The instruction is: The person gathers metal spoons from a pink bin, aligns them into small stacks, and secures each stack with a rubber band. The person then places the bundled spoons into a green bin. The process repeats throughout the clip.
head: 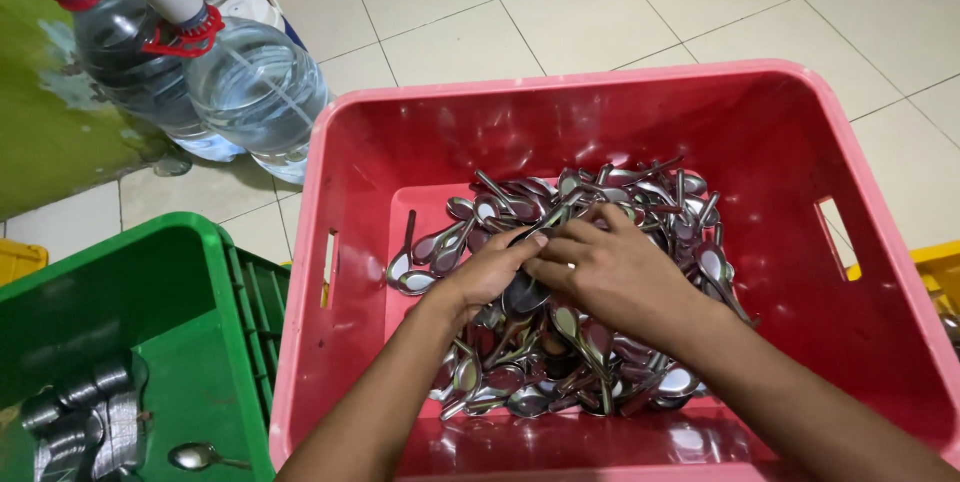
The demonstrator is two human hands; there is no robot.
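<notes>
A tangled heap of shiny steel soup spoons [560, 292] lies in the red plastic crate [400, 142], bowls and handles pointing everywhere.

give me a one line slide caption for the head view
Both hands, left hand and right hand, dig into a pile of metal spoons in a red crate.

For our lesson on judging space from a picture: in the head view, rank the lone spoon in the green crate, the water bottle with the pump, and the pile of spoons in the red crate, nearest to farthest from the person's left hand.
1. Pile of spoons: in the red crate, directly under the left hand.
2. Lone spoon: lower left, on the green crate floor.
3. Water bottle with pump: upper left, on the tiled floor.
</notes>
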